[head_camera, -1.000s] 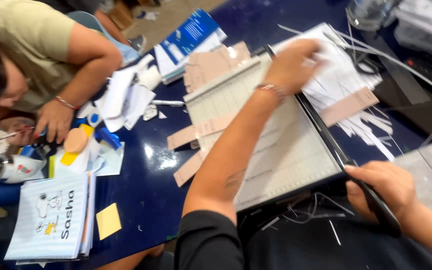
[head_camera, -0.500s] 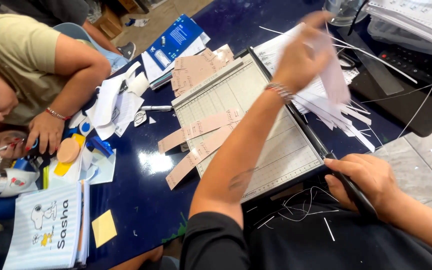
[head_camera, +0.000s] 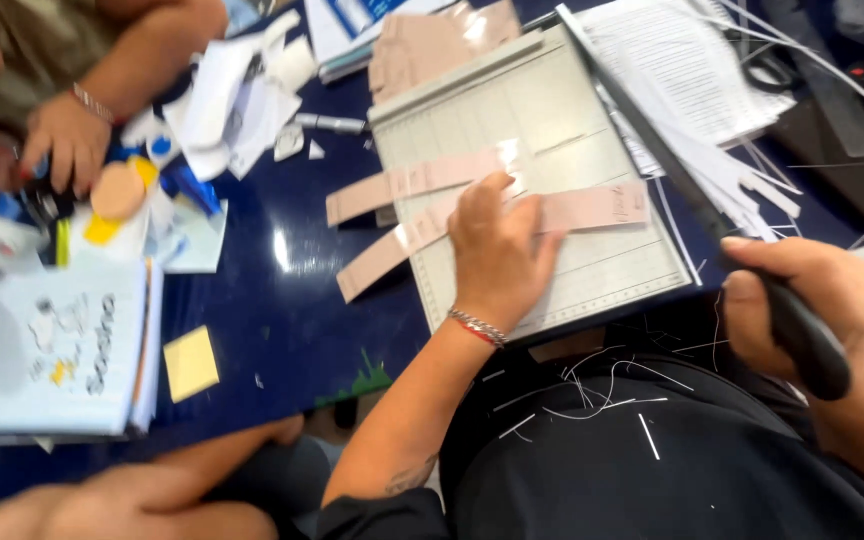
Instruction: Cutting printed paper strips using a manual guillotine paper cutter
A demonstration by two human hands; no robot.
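On the paper trimmer bed (head_camera: 552,130), the left hand (head_camera: 497,250) has come down from the far stack, fingers spread flat pressing a pink strip (head_camera: 592,208) against the grid, while the right hand (head_camera: 792,300) grips the blade handle (head_camera: 802,335), raised.

Pink paper strips (head_camera: 592,208), dark blue table (head_camera: 282,300)

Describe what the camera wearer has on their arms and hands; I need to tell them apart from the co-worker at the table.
Both forearms are bare, with no gloves or rings visible. The left hand has a beaded silver-and-red bracelet at the wrist and a dark tattoo near the elbow. The right hand shows nothing worn. Clothing is black.
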